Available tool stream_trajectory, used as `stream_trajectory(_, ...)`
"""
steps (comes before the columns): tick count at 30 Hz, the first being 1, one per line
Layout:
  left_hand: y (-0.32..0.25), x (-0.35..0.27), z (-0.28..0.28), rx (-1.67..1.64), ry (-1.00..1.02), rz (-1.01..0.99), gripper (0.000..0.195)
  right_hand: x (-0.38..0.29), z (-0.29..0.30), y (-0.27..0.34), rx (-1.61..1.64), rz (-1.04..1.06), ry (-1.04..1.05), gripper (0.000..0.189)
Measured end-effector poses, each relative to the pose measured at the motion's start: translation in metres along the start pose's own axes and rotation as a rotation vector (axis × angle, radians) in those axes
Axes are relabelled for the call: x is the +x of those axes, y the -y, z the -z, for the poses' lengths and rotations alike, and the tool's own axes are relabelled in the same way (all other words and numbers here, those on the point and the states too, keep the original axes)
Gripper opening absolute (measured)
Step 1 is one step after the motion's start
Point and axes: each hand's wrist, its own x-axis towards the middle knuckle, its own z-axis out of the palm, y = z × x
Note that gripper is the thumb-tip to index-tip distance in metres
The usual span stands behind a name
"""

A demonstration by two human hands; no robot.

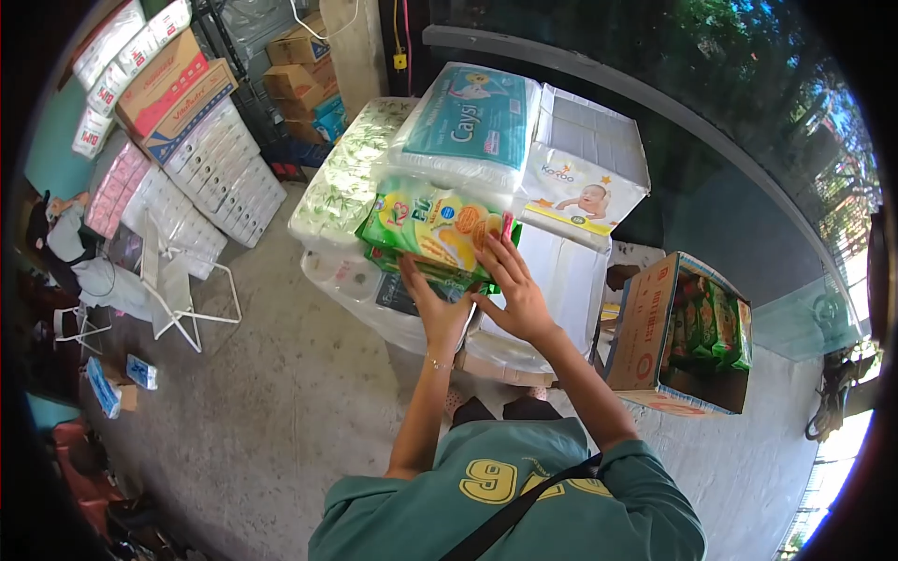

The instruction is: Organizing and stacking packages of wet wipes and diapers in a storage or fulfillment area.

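A green and yellow food packet (438, 221) lies on top of other green packets, at the near side of a heap of plastic-wrapped goods. My left hand (436, 301) is at the near edge of these packets, its fingers partly hidden against them. My right hand (515, 291) lies over the right end of the top packet, fingers spread on its surface. Whether either hand grips is unclear. Beyond the packets is a large teal and white wrapped tissue pack (466, 126), with a green-leaf patterned pack (354, 161) to its left.
An open carton (645, 336) at the right holds several green packets. A white box with a baby picture (589, 186) stands behind my right hand. To the left are a white folding chair (184, 287), stacked wrapped rolls (224, 175) and cartons (189, 116). A person sits at the far left.
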Motion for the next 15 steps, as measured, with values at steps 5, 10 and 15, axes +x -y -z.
stream_trajectory(5, 0.012, 0.000, 0.005, 0.100, 0.110, -0.057, 0.104, 0.006, 0.039, 0.021, 0.149, -0.032, -0.024, 0.038)
stream_trajectory(10, 0.027, -0.001, 0.003, 0.285, 0.082, -0.250, 0.097, 0.025, 0.103, 0.072, 0.444, 0.102, 0.121, 0.015)
stream_trajectory(15, 0.032, -0.003, 0.002, 0.277, 0.073, -0.282, 0.095, 0.031, 0.169, 0.148, 1.087, 0.600, 0.019, 0.008)
